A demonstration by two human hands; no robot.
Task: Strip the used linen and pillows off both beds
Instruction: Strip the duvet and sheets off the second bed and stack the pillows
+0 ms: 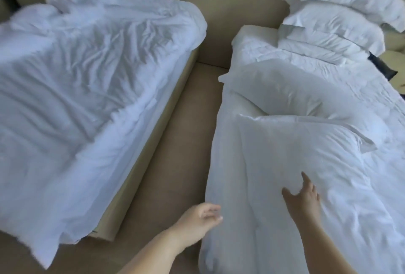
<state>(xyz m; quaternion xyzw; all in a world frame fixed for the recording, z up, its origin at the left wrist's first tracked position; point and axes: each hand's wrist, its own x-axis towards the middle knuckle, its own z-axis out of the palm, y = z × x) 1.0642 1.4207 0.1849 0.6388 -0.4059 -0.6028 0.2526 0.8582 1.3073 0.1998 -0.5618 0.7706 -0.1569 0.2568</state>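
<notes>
Two beds are set side by side, parted by a strip of beige floor (175, 142). The left bed (140, 164) is covered by a crumpled white sheet (87, 65). On the right bed (252, 39) a stack of pillows (335, 19) is piled at the far end, and a middle pillow (278, 94) is laid nearer. The nearest pillow (295, 153) is touched at its near end by the right hand (304, 199), fingers spread, nothing gripped. The left hand (197, 219) is held just beside the hanging linen (223, 186), fingers loosely curled and empty.

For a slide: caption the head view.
Open right hand on the near pillow, left hand at that bed's edge; other bed under rumpled linen.
</notes>
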